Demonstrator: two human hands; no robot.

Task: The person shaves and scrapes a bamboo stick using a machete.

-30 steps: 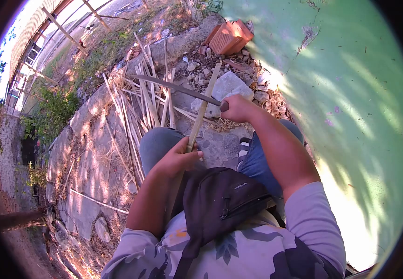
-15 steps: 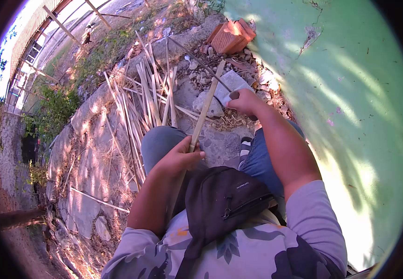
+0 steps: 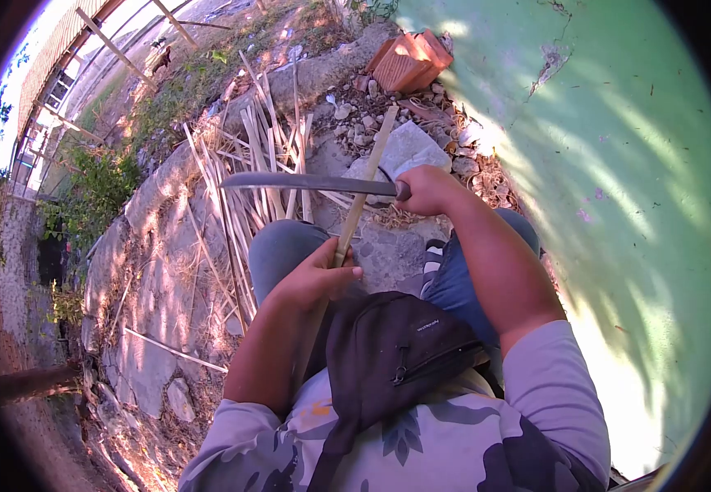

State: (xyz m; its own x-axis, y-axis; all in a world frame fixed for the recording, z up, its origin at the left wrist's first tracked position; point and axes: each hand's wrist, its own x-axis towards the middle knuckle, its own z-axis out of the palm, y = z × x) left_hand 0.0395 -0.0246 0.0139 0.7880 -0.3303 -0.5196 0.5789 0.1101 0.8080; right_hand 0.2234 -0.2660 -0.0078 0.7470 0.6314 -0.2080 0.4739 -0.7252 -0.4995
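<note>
In the head view my left hand is closed round the lower part of a flat, pale strip, which looks like split bamboo. The strip slants up and away from me. My right hand grips the handle of a machete. Its long blade points left and lies across the strip in this view; whether the two touch I cannot tell. Beyond my left knee a pile of similar pale strips lies on the ground. A whitish stone block sits just past my right hand.
Orange bricks or tiles are stacked by the green wall, which rises along my right side. Rubble and dry leaves lie at its foot. A black bag hangs across my front. One loose strip lies on the ground at left.
My right hand has swung the machete's blade from pointing forward and up to pointing left, across the strip. The left hand and the strip have stayed almost where they were.
</note>
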